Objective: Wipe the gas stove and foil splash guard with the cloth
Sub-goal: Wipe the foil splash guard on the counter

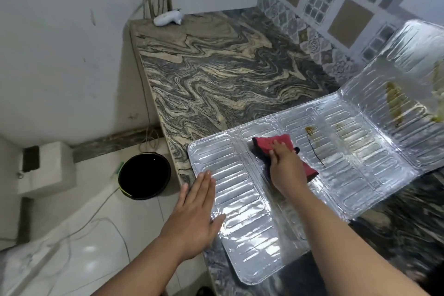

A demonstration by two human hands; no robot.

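I see the foil splash guard (242, 202) lying mostly flat on the marbled stone bench (216, 74), its nearest panels unfolded toward me and its far right panel (408, 79) tilted up against the patterned tile wall (336, 7). The red and black cloth (269, 145) sits bunched on the foil near the middle panels. My right hand (286, 166) presses down on the cloth, palm flat, fingers spread over the red part, not clenched. My left hand (197, 209) lies open and flat, fingers together, on the left edge of the foil where it meets the bench rim; it grips nothing. Brown and yellowish stains (312, 142) mark the foil just to the right of the cloth, and a larger yellow smear (394, 103) runs down the raised panel. The gas stove cannot be made out in this view. Below the bench edge, on the pale tiled floor (84, 235), stands a black bucket (144, 175), with loose cables (101, 204) trailing beside it. A small white object (168, 18) rests at the far corner of the bench; I cannot tell what it is.
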